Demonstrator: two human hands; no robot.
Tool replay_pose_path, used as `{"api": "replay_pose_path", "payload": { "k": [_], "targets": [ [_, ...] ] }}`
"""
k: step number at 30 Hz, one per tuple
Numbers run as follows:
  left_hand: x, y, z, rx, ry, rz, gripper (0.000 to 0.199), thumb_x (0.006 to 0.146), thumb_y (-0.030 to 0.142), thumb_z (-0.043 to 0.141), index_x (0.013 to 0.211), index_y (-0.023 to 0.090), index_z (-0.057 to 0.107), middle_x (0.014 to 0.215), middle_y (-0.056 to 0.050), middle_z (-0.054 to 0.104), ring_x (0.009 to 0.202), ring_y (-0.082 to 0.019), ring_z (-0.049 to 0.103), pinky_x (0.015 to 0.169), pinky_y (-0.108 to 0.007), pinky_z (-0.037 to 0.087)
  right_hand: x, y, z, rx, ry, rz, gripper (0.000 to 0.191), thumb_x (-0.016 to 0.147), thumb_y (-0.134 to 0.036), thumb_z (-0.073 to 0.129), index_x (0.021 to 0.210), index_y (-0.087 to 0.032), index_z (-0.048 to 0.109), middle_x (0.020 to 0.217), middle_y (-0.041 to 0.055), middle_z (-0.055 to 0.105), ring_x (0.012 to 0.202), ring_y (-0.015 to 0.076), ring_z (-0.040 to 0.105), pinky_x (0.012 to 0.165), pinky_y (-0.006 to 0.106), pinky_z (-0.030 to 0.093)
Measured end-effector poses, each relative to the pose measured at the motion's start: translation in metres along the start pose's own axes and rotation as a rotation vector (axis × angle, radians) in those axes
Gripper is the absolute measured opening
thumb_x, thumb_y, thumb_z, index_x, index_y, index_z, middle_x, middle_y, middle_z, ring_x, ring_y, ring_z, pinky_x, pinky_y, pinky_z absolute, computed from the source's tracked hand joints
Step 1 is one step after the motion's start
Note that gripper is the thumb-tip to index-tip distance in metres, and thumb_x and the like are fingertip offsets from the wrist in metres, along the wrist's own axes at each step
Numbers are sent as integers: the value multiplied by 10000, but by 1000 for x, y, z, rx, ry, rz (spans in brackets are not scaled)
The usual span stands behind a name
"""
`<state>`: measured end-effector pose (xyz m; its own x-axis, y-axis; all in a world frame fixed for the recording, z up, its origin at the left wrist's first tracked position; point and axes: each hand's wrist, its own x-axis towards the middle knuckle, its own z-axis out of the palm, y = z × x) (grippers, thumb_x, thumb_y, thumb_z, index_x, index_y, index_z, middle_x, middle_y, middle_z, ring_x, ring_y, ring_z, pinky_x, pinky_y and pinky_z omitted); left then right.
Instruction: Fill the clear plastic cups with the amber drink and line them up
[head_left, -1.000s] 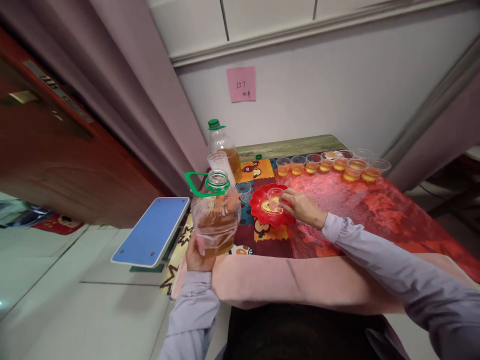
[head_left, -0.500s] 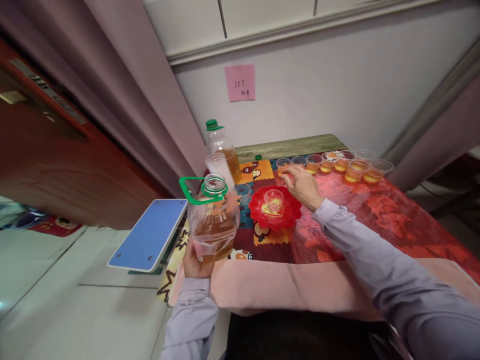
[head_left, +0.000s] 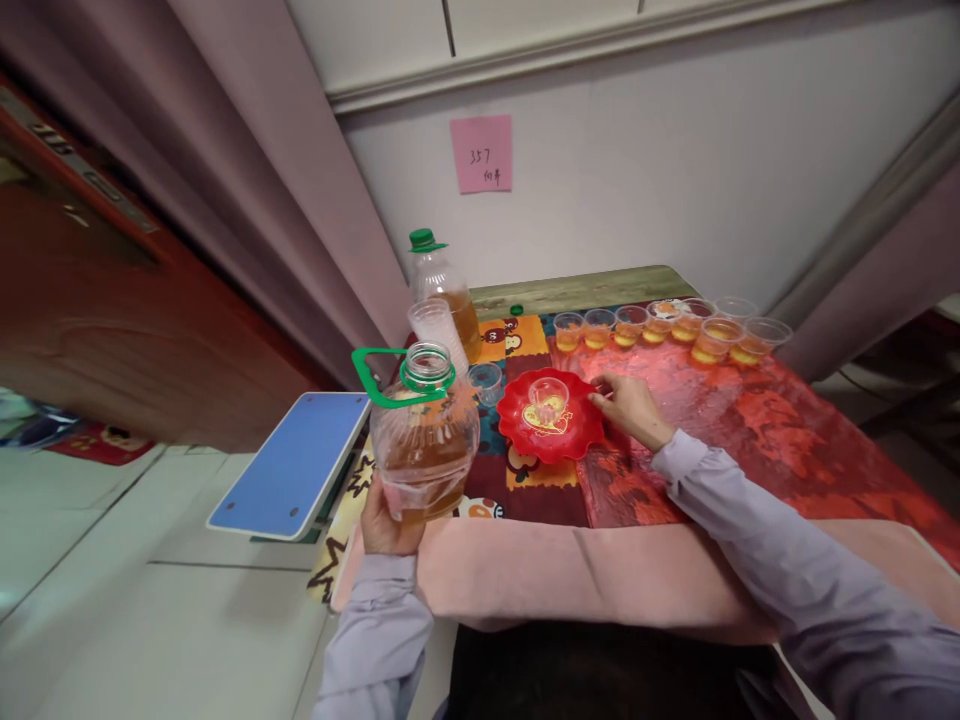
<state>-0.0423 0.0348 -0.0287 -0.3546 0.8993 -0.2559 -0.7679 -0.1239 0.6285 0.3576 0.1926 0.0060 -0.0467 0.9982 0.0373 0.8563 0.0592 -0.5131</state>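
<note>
My left hand (head_left: 391, 520) is wrapped around the lower left side of a large clear plastic jug (head_left: 427, 450). The jug has a green handle, an uncapped mouth and amber liquid inside. At the right rim of a red scalloped plate (head_left: 517, 435), my right hand (head_left: 630, 405) pinches the edge between thumb and fingers. A small clear plastic cup (head_left: 549, 400) stands in the plate. Another clear cup (head_left: 486, 383) sits between plate and jug. Beyond my right hand, several cups of amber liquid (head_left: 598, 330) form a row along the table's back.
Behind the jug are a stack of clear cups (head_left: 435, 330) and a second jug (head_left: 459, 310) with a green cap. A loose green cap (head_left: 517, 310) lies near the back edge. A blue board (head_left: 292, 465) is left of the table, and pink cloth (head_left: 570, 575) covers the front edge.
My right hand has let go of the cup at the left end of the back row and come back to the red plate's rim. My left hand still holds the jug.
</note>
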Motion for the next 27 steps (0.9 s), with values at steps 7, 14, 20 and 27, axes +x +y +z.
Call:
{"api": "replay_pose_path", "payload": {
  "k": [7, 14, 20, 27],
  "targets": [
    [-4, -3, 6, 10, 5, -34, 408, 1024, 409, 590, 1346, 257, 788, 1315, -115, 818, 1347, -399, 693, 1192, -642, 496, 7, -59, -23, -10, 143, -256, 366, 1026, -414, 698, 1322, -200, 733, 1258, 138, 806, 1090, 306, 783, 896, 395, 578],
    [-6, 0, 5, 0, 42, -58, 405, 1047, 359, 516, 1331, 283, 796, 1218, -94, 846, 1227, -357, 761, 1094, -615, 589, 39, -168, -5, -299, -145, -556, 729, 805, -471, 957, 1386, -154, 652, 1465, 234, 674, 1321, 400, 668, 1077, 459, 519],
    [-2, -5, -8, -5, 20, -38, 466, 1008, 407, 597, 1450, 343, 730, 1311, -86, 821, 1357, -374, 697, 1156, -638, 534, 58, -188, 27, -354, -262, -486, 541, 893, -361, 852, 1342, -138, 649, 1388, 248, 716, 1221, 381, 746, 964, 432, 580],
    [-4, -8, -11, -3, -12, -112, 460, 995, 477, 626, 1409, 321, 754, 1381, -104, 790, 1407, -401, 657, 1167, -664, 515, 71, -186, 32, -355, -248, -421, 551, 932, -310, 782, 1411, -110, 597, 1443, 290, 680, 1259, 385, 738, 948, 412, 585]
  ]
}}
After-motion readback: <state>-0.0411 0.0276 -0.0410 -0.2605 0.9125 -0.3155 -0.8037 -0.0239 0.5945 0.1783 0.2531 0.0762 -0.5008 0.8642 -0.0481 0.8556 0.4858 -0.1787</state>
